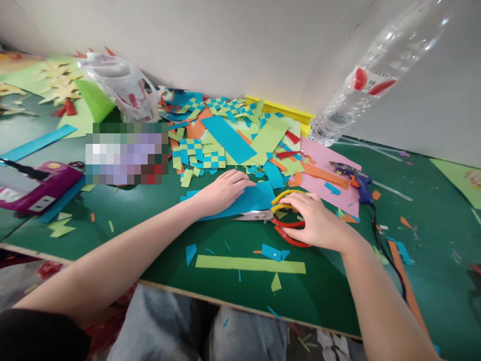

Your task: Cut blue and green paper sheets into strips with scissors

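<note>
My left hand (225, 193) lies on a blue sheet of paper (259, 196) with its fingers stretched out over it. The sheet sits on the green table in front of me. At its right end, my right hand (317, 218) grips a pair of scissors (273, 214) by the handles, one yellow and one red. Their metal blades point left along the near edge of the blue paper. Closer to me lies a long light-green paper strip (251, 264), with small blue and green scraps around it.
Behind my hands is a heap of paper scraps and woven blue-green pieces (214, 159). A plastic bottle (376, 80) leans at the right, near a blue glue gun (364, 188) with a black cord. On the left are a bagged cup (124, 90) and a purple device (41, 188).
</note>
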Tool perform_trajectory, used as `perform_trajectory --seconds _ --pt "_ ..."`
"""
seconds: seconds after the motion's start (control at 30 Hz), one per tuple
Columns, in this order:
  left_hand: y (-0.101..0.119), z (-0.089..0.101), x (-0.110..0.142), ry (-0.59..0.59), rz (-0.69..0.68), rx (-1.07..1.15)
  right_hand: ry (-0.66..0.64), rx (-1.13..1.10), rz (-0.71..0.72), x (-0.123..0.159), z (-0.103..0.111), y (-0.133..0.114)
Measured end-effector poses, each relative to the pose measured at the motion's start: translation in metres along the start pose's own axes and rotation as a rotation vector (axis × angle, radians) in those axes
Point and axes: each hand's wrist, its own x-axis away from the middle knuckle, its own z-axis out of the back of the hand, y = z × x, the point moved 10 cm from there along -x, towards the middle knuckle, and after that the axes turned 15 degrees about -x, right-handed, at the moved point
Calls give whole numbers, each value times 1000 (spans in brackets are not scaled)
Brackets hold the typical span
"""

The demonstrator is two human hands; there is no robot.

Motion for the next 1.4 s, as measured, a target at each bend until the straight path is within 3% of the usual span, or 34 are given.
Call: perform_trajectory --seconds 0.27,0.63,1.4 --pt "1 5 1 0 -74 30 15 -2 -31 1 7 7" --pt "2 -16 4 -145 -93 104 22 21 -75 5 11 14" --pt "3 -21 5 -196 -116 118 15 4 12 1 9 8"
